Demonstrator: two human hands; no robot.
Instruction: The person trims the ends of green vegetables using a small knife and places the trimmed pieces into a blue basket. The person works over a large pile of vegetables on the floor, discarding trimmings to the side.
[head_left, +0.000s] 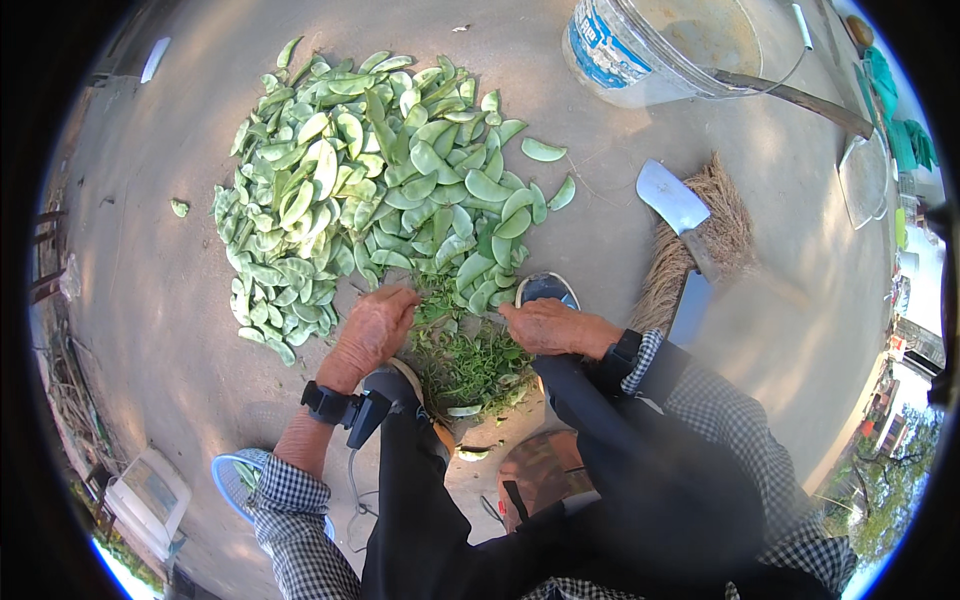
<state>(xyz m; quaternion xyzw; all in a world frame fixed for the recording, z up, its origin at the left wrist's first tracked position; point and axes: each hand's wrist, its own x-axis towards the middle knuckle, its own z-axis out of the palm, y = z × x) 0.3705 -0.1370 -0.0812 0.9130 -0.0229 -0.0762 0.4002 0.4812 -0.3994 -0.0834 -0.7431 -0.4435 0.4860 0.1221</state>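
Note:
A broad heap of flat green bean pods (420, 172) lies on the concrete ground before me. My left hand (379, 326) is held above the heap's near edge, fingers curled together; whether something small is pinched in them is hidden. Across from it, my right hand (551, 324) has its thumb and forefinger closed beside my shoe. A thin pale sliver shows at its fingertips, too small to name. Between and below both hands, a pile of green trimmings (472, 367) covers the ground between my feet. Each wrist wears a black strapped device.
To the right, a cleaver (673, 196) rests on a straw broom (720, 217), near a dark flat panel (691, 307). A white plastic bucket (637, 52) bearing writing stands beyond, a wooden handle across it. A blue plastic basket (225, 487) sits by my left elbow.

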